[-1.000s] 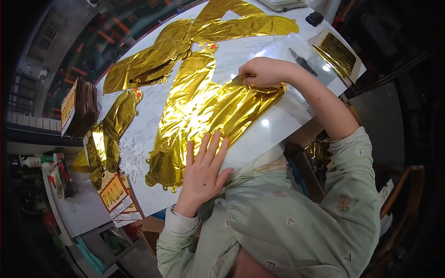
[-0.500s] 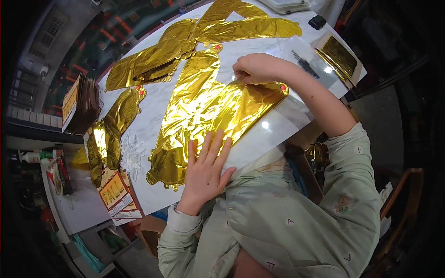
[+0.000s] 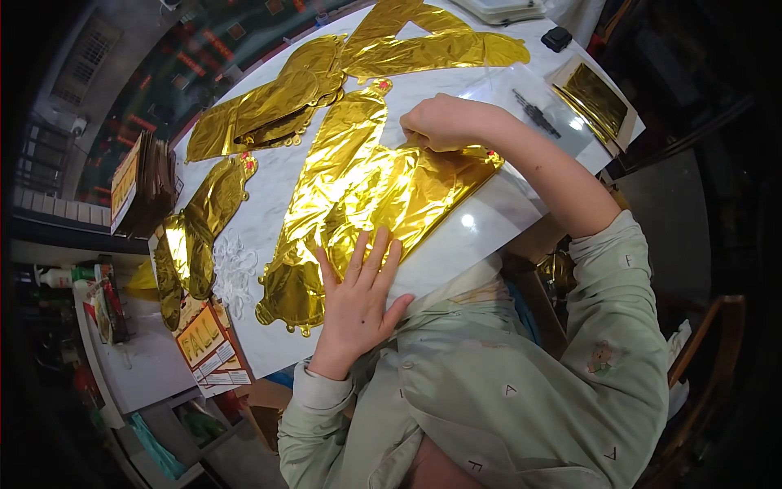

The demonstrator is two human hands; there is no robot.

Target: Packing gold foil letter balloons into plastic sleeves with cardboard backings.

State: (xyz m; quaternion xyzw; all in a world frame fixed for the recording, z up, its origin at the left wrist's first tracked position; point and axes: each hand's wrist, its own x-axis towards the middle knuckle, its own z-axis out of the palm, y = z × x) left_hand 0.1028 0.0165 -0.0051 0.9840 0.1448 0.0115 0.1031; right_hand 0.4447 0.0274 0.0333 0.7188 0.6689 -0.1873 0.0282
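A bare stretch of table [image 3: 476,220] lay open at the near right, beside the middle gold foil sheet [image 3: 334,187]. Above the table's right side, the right forearm [image 3: 550,167] barred the way to the right hand [image 3: 436,126], its fingers bunched at the sheet's far edge. The left hand [image 3: 358,301] blocked the near edge. Leftward, a lane ran between the sheet and a smaller foil piece [image 3: 216,191], pinched by a white tangled bundle [image 3: 235,273] at its near end; a foil pile [image 3: 277,98] hemmed its far end.
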